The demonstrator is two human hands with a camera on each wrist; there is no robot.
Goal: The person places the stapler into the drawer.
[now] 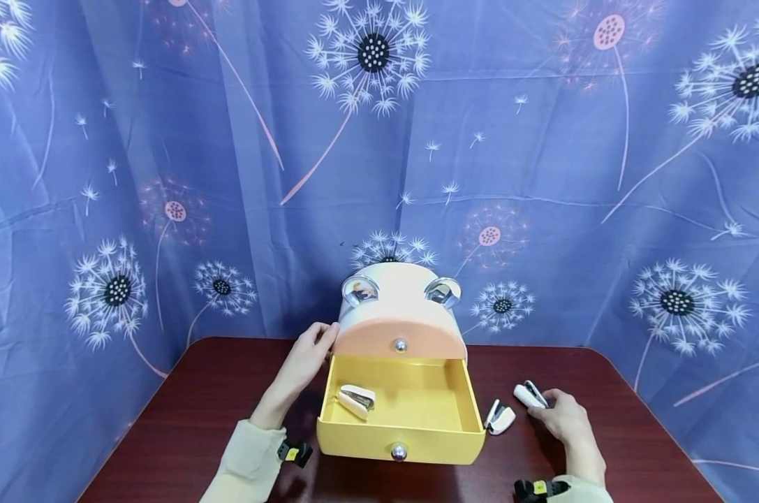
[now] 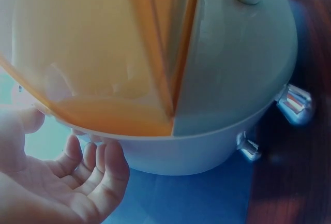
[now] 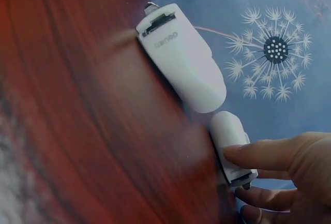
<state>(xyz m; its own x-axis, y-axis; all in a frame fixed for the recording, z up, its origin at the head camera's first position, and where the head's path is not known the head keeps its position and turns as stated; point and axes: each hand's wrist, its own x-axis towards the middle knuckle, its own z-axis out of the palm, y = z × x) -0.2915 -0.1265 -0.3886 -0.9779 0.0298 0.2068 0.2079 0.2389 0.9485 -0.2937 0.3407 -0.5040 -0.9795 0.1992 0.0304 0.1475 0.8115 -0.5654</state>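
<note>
A toy-like desktop drawer box (image 1: 394, 293) with a white body and a peach upper drawer front stands on the table, its yellow lower drawer (image 1: 401, 443) pulled out. My left hand (image 1: 305, 358) rests against the box's left side, fingers loosely bent, fingertips at the wall in the left wrist view. At the right, my right hand (image 1: 565, 417) pinches a small white stapler (image 3: 230, 136), thumb on its top and fingers at its far side. Another white stapler (image 1: 500, 418) lies on the table by the drawer's right front corner. A third white stapler (image 1: 357, 401) lies inside the drawer, toward the left.
The dark red-brown wooden table (image 1: 184, 419) runs back to a blue curtain (image 1: 530, 161) printed with dandelions. Round silver knobs (image 1: 399, 452) stick out from the drawer fronts, and two shiny eye-like pieces (image 1: 443, 292) rise on top of the box.
</note>
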